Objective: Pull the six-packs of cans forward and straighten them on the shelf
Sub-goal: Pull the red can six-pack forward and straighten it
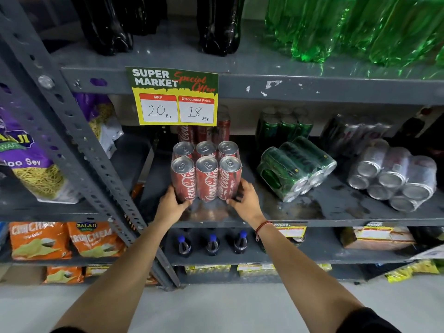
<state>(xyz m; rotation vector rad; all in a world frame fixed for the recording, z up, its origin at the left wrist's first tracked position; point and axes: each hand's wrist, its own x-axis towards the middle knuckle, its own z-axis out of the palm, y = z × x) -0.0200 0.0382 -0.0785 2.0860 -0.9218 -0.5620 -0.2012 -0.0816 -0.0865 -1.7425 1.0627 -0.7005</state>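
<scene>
A red cola six-pack (206, 174) stands upright near the front of the grey shelf (336, 203). My left hand (171, 204) grips its lower left side and my right hand (245, 197) grips its lower right side. Behind it stands another red six-pack (204, 132), partly hidden by the price sign. A green six-pack (294, 167) lies on its side to the right, with another green pack (283, 124) upright behind it. A silver six-pack (394, 176) lies on its side at the far right, with another silver pack (355, 133) behind.
A price sign (175, 97) hangs from the shelf above. A slanted steel upright (79, 140) runs left of the cans. Snack bags (31, 155) fill the left bay. Dark bottles (212, 245) stand on the shelf below; black and green bottles (312, 27) above.
</scene>
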